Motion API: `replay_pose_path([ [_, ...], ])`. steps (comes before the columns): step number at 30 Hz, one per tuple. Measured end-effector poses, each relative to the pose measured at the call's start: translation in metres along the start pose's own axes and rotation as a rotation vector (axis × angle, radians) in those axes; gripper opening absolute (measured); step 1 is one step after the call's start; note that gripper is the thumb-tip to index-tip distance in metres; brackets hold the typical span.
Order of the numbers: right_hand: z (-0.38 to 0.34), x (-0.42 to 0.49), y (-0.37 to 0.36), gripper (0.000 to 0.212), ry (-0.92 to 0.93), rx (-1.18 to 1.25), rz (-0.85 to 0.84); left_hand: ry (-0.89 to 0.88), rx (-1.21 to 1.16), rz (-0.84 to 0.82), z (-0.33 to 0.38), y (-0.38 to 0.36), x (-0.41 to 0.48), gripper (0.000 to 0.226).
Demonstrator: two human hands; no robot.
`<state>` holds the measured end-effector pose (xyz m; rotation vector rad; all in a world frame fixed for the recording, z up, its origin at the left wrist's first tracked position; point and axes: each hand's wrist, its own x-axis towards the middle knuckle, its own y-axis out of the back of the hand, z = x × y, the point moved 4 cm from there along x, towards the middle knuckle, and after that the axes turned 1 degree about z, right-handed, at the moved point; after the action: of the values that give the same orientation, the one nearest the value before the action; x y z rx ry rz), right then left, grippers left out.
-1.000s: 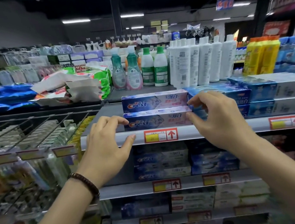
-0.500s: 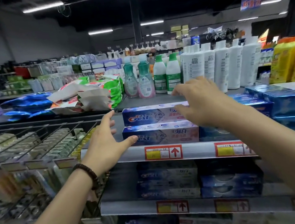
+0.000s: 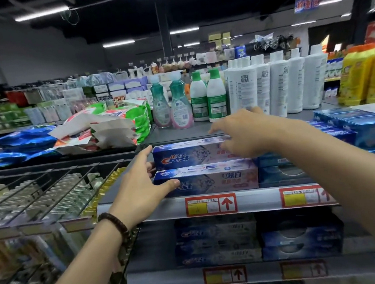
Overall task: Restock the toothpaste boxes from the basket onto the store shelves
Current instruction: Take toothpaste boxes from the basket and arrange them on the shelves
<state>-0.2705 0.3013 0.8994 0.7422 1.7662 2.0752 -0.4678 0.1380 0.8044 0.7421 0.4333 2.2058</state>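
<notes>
The store aisle runs back under strip lights, with white bottles (image 3: 276, 85) lined along the top of the unit at upper right. Below them the grey shelf (image 3: 161, 211) crosses the middle of the frame, red-framed price tags (image 3: 211, 205) on its front rail. Darker blue toothpaste boxes (image 3: 367, 130) fill its right side.

Two Crest boxes sit stacked at centre, the upper Crest box (image 3: 183, 155) set slightly back on the lower Crest box (image 3: 214, 180). The basket is out of view.

A second ago both hands cupped the ends of this stack. Now the left hand (image 3: 140, 189) lies flat at the left end, fingers straight and together and the thumb on the lower box's front. The right hand (image 3: 244, 133) has lifted off the right end, its blurred fingers loosely apart over the upper box. Whether they touch it, I cannot tell. The pair looks placed, with only a last nudge left.
</notes>
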Motion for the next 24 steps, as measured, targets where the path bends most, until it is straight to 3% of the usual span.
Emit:
replay_pose_path([
  [24, 0.004, -0.016, 0.0, 0.034, 0.029, 0.134, 0.054, -0.028, -0.203, 0.021, -0.006, 0.02, -0.001, 0.075],
])
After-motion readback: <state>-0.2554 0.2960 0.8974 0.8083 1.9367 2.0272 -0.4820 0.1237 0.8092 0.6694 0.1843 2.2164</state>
